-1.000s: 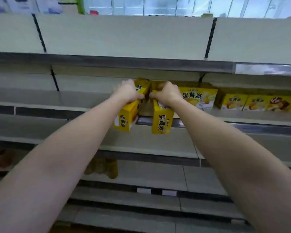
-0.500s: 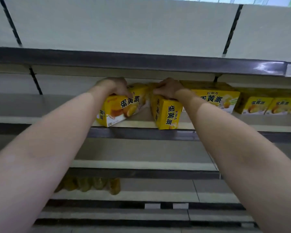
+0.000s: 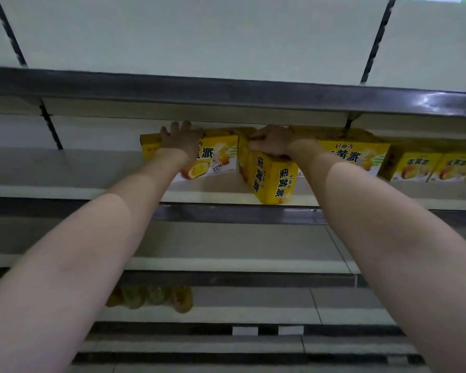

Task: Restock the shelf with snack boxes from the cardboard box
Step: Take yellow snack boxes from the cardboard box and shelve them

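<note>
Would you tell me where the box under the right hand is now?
In the head view, the end-on box stands at the shelf front edge, centre-right, between two front-facing boxes, in the right hand grip.

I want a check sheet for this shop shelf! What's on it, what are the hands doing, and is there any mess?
Surface: shelf, pale, bare at left.
Job's things: left box standing front-on; middle box turned end-on at the shelf edge; more yellow boxes to the right.
Clutter: dim packets on a lower shelf.
Hands: left hand flat on the left box, fingers straight; right hand grips the middle box's top.
Cables: nothing seen.
Surroundings: price tags below; cardboard box not in view.
</note>
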`<state>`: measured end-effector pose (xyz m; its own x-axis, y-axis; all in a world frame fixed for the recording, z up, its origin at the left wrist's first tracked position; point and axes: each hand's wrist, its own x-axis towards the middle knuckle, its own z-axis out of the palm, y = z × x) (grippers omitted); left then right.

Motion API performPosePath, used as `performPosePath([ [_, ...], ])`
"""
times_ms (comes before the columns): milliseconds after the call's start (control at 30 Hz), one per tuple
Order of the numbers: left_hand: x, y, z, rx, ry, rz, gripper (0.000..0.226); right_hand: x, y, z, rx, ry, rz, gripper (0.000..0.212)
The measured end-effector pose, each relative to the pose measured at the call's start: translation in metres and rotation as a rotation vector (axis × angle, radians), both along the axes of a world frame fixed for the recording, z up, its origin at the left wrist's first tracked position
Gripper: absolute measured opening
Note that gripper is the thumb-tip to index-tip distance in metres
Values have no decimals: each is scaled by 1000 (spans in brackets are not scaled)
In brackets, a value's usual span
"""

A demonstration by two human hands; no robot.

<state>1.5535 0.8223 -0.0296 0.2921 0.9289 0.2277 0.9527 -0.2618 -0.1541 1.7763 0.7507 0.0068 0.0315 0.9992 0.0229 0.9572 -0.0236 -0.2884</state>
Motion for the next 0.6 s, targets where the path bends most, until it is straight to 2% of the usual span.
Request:
performPosePath([
  [167, -5, -4, -1, 109, -7, -37, 63, -6, -4, 6, -11, -21, -1, 54],
  [300, -4, -11, 1, 228, 16, -16, 44, -4, -10, 12, -18, 73, -13, 59],
  [467, 2, -21, -7, 179, -24, -10, 43, -7, -16, 7, 36, 79, -16, 58],
  [600, -6, -20, -10, 110, -85, -21, 52, -12, -17, -1, 122, 138, -54, 56],
])
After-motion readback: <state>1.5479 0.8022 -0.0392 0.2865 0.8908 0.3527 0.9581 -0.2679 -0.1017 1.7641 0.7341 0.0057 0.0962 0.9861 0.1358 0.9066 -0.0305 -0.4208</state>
